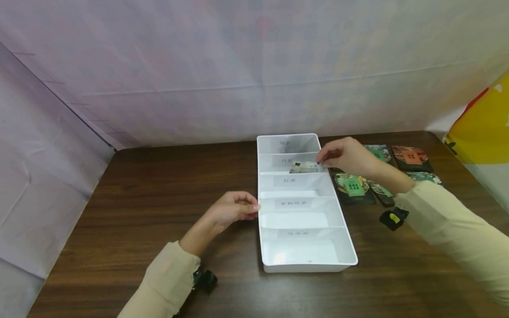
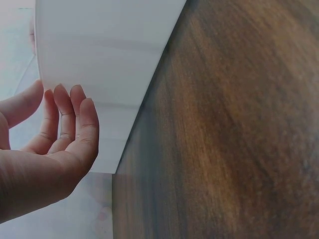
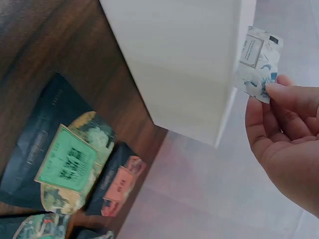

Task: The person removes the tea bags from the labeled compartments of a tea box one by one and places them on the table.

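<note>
A long white tray [image 1: 294, 247] with several compartments, each with a printed label, stands lengthwise on the table. My left hand [image 1: 232, 208] is at its left side, pinching the rim with thumb on top and fingertips against the outer wall. Over the second compartment from the far end, my right hand [image 1: 351, 157] pinches a small pale packet [image 3: 256, 62] by one corner, between thumb and fingers. Blue flowers and a framed label are printed on this packet. In the right wrist view it overlaps the tray's rim.
Several dark pouches lie right of the tray, one with a green label [image 1: 353, 186] and one with a red label [image 1: 411, 156]; my right forearm partly covers others. Behind the brown table [image 1: 171, 194] hangs a pale cloth [image 1: 191, 66]. A yellow sheet [image 1: 487, 128] is at far right.
</note>
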